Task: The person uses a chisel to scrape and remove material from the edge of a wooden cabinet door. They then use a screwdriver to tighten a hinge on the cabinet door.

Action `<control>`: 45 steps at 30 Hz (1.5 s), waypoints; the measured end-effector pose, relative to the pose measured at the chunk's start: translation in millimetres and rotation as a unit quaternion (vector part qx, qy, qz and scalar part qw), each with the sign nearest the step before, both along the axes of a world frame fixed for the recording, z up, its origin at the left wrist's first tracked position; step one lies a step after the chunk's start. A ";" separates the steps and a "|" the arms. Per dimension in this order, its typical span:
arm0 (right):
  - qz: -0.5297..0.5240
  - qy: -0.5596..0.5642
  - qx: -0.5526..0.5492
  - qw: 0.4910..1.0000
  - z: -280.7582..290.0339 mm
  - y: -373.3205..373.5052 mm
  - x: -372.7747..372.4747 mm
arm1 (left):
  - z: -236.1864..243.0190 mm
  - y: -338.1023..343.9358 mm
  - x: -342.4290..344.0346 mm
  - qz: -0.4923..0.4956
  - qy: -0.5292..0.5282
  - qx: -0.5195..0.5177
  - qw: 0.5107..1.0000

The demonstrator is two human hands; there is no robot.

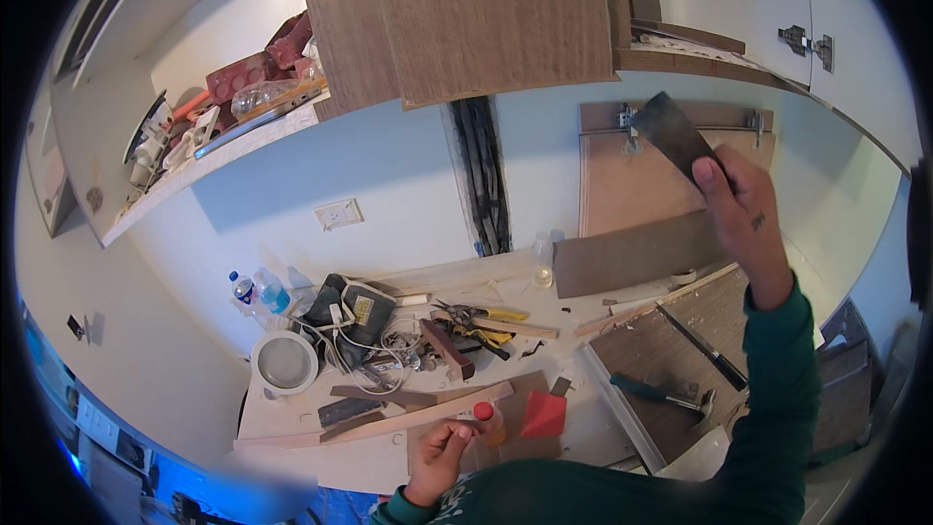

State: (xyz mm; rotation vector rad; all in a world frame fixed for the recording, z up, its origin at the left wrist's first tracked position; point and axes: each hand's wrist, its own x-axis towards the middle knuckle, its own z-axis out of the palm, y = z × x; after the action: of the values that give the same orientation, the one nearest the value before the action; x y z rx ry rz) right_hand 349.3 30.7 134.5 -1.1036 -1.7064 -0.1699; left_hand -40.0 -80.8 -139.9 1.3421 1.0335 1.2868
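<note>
A thin dark sheet (673, 132), flat and roughly four-sided, is raised high at the right of the view in front of the white wall, its lower corner pinched in the closed fingers (712, 175) of the right hand (743, 219); most of the sheet juts up and to the left of the fingertips, clear of the palm. Behind it a brown board (627, 185) with small metal hinges leans against the wall. Low in the view, the left hand (442, 457) has its fingers curled around a small bottle with a red cap (488, 421), held upright just above the near edge of the table (369, 467); the cap pokes out above the fingertips. Just right of the bottle a red triangular piece (543, 415) lies on a brown panel. A long wooden strip (389, 423) runs along the table just beyond the left hand. Farther back sit pliers with yellow handles (486, 316), a tangle of white cable (379, 350), a round white lamp fitting (284, 363) and two plastic water bottles (258, 292). To the right, a hammer (666, 396) and a long dark-handled blade (705, 348) rest on a wood-grain panel (671, 350), well below the raised sheet.
</note>
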 end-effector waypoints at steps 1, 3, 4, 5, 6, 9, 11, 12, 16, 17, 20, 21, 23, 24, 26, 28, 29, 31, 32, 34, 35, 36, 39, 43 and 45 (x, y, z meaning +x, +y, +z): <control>-0.053 -0.062 0.023 0.996 9.4 1.0 2.3 | 1.2 0.2 -1.1 0.006 0.000 0.001 1.000; -0.075 -0.102 0.059 0.990 25.6 2.6 3.5 | 4.4 1.6 -2.5 0.016 0.000 0.004 1.000; -0.087 -0.123 0.077 0.986 30.7 3.3 4.1 | 2.9 2.7 -3.6 0.016 -0.007 0.007 1.000; -0.094 -0.128 0.085 0.984 33.1 4.4 5.4 | 0.4 4.7 -5.1 0.016 -0.013 0.010 1.000; -0.099 -0.134 0.095 0.981 35.7 6.2 6.0 | -1.4 5.9 -5.8 0.018 -0.021 0.013 1.000; -0.107 -0.151 0.110 0.976 38.1 6.7 6.4 | -2.3 6.4 -7.6 0.023 -0.016 0.015 1.000; -0.103 -0.155 0.117 0.976 38.8 6.8 5.8 | 0.4 6.1 -6.9 0.016 -0.040 0.015 0.999; -0.099 -0.153 0.119 0.976 38.8 6.8 5.8 | 2.9 6.0 -6.7 0.012 -0.051 0.016 0.999; -0.105 -0.154 0.115 0.976 42.7 10.1 3.0 | 11.3 5.2 -5.8 0.027 -0.049 0.010 0.998; -0.105 -0.159 0.125 0.974 43.4 12.0 0.5 | 10.9 6.0 -7.1 0.027 -0.049 0.011 0.998; -0.102 -0.174 0.149 0.968 44.8 14.8 -9.1 | 10.0 7.4 -8.0 0.029 -0.048 0.008 0.998; -0.097 -0.178 0.155 0.967 45.0 15.7 -12.7 | 10.2 7.7 -8.7 0.032 -0.046 0.007 0.998; -0.094 -0.172 0.150 0.969 43.4 16.0 -14.0 | 8.5 6.3 -10.9 0.047 -0.041 0.002 0.998; -0.096 -0.163 0.140 0.972 42.8 15.2 -13.2 | 6.7 5.3 -12.6 0.054 -0.040 0.001 0.998; -0.107 -0.155 0.120 0.975 42.3 14.1 -10.8 | 0.0 4.3 -22.7 0.062 -0.048 0.013 0.997; -0.125 -0.160 0.100 0.974 43.9 12.6 -7.1 | -1.9 4.5 -28.9 0.066 -0.057 0.019 0.996; -0.120 -0.159 0.108 0.974 43.8 13.0 -7.9 | -1.6 4.6 -31.0 0.068 -0.060 0.018 0.996; -0.108 -0.157 0.123 0.974 43.0 14.4 -10.3 | -0.7 4.9 -33.0 0.070 -0.057 0.016 0.996; -0.109 -0.159 0.126 0.973 42.9 14.6 -10.4 | 1.2 6.6 -33.1 0.069 -0.051 0.014 0.996; -0.112 -0.166 0.131 0.971 43.0 13.8 -10.2 | 4.1 9.8 -30.8 0.063 -0.042 0.011 0.997; -0.116 -0.165 0.124 0.972 43.4 12.5 -8.9 | 6.1 11.2 -29.2 0.057 -0.038 0.010 0.998; -0.117 -0.162 0.118 0.973 44.3 11.3 -8.3 | 7.4 11.1 -29.0 0.054 -0.034 0.008 0.998; -0.120 -0.164 0.104 0.974 47.9 9.7 -7.6 | 7.4 10.2 -29.2 0.047 -0.040 0.024 0.998; -0.105 -0.187 0.143 0.966 49.9 14.3 -19.6 | 16.8 12.4 -27.5 0.041 -0.030 0.021 0.998; -0.094 -0.195 0.160 0.963 52.5 14.9 -21.3 | 17.9 13.3 -27.6 0.042 -0.044 0.019 0.998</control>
State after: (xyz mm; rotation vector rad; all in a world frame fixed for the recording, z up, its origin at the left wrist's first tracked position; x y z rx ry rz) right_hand 328.1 45.5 187.0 -1.0306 -1.8291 -0.8025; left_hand -67.6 -67.4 -122.0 1.2705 1.0174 1.4228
